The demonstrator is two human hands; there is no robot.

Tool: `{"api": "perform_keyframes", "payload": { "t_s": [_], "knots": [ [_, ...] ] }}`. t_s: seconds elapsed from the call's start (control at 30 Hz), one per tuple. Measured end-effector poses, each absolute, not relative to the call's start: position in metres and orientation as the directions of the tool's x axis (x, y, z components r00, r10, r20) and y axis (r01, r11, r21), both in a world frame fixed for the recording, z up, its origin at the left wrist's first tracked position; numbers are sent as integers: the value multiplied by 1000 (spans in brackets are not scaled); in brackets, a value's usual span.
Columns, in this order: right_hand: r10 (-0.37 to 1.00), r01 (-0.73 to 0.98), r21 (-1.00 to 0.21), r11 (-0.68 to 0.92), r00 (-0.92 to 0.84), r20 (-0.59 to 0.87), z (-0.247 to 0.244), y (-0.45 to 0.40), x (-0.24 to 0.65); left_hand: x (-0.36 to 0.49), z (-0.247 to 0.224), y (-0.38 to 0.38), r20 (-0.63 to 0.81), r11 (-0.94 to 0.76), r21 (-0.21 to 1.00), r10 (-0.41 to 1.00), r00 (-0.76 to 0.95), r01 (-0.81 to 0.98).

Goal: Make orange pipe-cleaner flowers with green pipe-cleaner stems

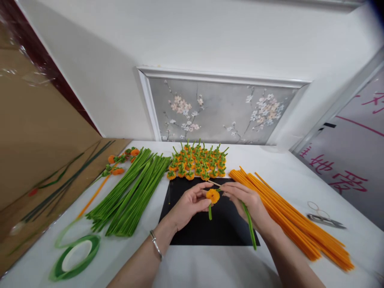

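Over the black mat (pixel 192 234), my left hand (pixel 192 203) pinches a small orange chenille-stem pumpkin (pixel 213 195) between thumb and fingers. A short green end hangs below the pumpkin. My right hand (pixel 247 198) is closed on a green chenille stem (pixel 250 228), whose long end trails down toward the mat's lower right corner. A thin pale stick (pixel 214 183) also pokes out from the right fingertips, just above the pumpkin. The green stem appears to reach the pumpkin's upper right side; the exact join is hidden by the fingers.
Rows of finished orange pumpkins with green tops (pixel 198 160) stand behind the mat. Green stems (pixel 132 196) lie left, orange stems (pixel 288 216) right. Green tape (pixel 96 248) sits front left, scissors (pixel 325 221) far right. A framed flower panel (pixel 222 108) stands behind.
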State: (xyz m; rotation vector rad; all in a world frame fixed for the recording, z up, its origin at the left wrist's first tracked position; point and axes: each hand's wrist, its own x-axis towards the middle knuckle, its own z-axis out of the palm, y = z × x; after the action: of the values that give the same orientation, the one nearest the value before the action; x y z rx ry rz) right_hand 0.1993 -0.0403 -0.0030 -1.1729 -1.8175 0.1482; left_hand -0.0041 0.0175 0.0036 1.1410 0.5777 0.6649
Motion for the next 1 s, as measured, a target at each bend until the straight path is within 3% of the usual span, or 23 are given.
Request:
{"api": "perform_keyframes", "payload": {
  "t_s": [0.2, 0.43, 0.57, 0.7, 0.87, 1.0],
  "knots": [
    [791, 582, -588, 562, -169, 588, 3, -44, 190, 3, 7, 12, -44, 37, 999, 714, 699, 25],
    [842, 563, -671, 482, -85, 532, 11, -46, 178, 10, 7, 5, -49, 104, 994, 692, 721, -32],
    [961, 494, -839, 229, 22, 276, 9, -46, 181, 9, 9, 7, -42, 99, 993, 791, 611, -59],
    [981, 364, -926, 103, -191, 34, 2, -46, 180, 8, 9, 8, -5, 72, 991, 867, 499, -116],
    [980, 426, -892, 149, -183, 76, -2, -47, 173, 9, 3, 9, -24, 122, 979, 865, 501, -163],
    [968, 570, -785, 243, -192, 160, 1, -48, 172, 10, 1, 9, -57, 153, 973, 883, 466, -172]
  ]
}}
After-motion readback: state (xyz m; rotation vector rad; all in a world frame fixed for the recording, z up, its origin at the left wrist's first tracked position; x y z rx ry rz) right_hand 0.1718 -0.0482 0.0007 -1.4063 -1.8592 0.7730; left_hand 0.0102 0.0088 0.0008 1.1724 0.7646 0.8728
